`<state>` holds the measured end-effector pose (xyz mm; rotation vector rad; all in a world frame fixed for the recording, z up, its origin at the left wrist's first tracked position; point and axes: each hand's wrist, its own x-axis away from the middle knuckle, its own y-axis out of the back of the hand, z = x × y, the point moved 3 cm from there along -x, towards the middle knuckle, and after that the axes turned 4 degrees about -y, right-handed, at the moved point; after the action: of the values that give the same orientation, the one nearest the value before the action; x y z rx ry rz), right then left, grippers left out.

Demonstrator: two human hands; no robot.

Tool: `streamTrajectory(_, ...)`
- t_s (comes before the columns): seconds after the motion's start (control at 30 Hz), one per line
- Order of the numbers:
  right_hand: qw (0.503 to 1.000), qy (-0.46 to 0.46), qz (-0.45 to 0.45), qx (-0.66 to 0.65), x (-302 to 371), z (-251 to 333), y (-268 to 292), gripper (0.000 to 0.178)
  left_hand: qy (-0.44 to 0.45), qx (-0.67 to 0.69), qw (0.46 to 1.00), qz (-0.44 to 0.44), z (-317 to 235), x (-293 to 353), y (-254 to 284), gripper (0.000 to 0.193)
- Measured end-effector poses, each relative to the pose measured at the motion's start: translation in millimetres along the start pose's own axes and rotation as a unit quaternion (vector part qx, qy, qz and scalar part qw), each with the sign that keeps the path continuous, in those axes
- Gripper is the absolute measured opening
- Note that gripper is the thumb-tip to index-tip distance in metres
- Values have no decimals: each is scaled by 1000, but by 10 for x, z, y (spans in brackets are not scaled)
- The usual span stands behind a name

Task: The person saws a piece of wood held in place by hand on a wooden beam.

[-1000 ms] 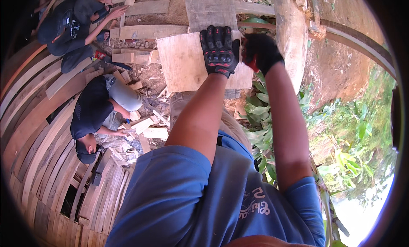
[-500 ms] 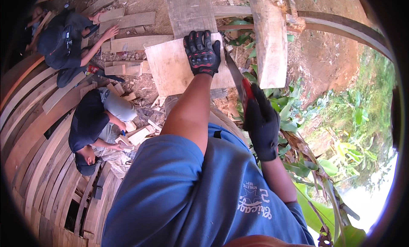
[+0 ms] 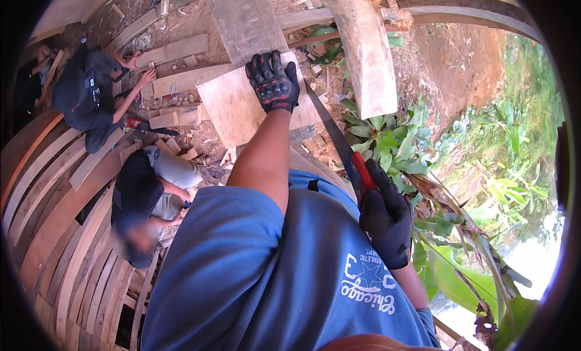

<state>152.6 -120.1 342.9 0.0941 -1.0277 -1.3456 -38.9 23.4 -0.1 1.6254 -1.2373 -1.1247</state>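
Observation:
My left hand (image 3: pixel 273 82), in a black glove with red trim, lies on a pale square wooden board (image 3: pixel 227 109), its fingers stretched out and pressed down on it. The board rests across a wider grey plank (image 3: pixel 242 21). In my right hand (image 3: pixel 387 215), also black-gloved, is a handsaw (image 3: pixel 331 130) with a dark blade and a red handle; the fingers wrap round the handle. The blade slants up and left, its tip at the board's right edge near my left thumb.
Another thick plank (image 3: pixel 366 54) extends beyond the saw. Green leafy plants (image 3: pixel 387 139) grow at the right, above a slope. To the left, one person (image 3: pixel 91 88) handles wood strips and another (image 3: pixel 142 200) crouches near stacked boards (image 3: pixel 66 230).
My right hand has drawn the saw back toward my body, so more of the blade shows. My left hand stays on the board. The whole view has shifted slightly.

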Motion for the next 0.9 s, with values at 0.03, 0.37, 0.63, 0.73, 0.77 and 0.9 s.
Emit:
streamTrajectory(0.03,1000,4,-14,-5,-25,6,-28,41,1,2,1000,4,3,9,0,58)
streamTrajectory(0.37,997,45,-59,23,-144,249,-173,43,-15,17,1000,-20,-23,-35,54,55)
streamTrajectory(0.63,998,-28,42,-45,-202,342,-307,47,-12,16,1000,-24,-48,-53,45,55)
streamTrajectory(0.73,998,38,50,24,-253,555,-228,56,-11,25,1000,-12,-36,-52,55,55)
streamTrajectory(0.77,998,2,55,0,-285,586,-140,61,-9,23,1000,-10,-2,-56,57,55)
streamTrajectory(0.9,964,-185,9,-193,-246,449,27,65,-13,25,999,-28,21,-39,68,55)
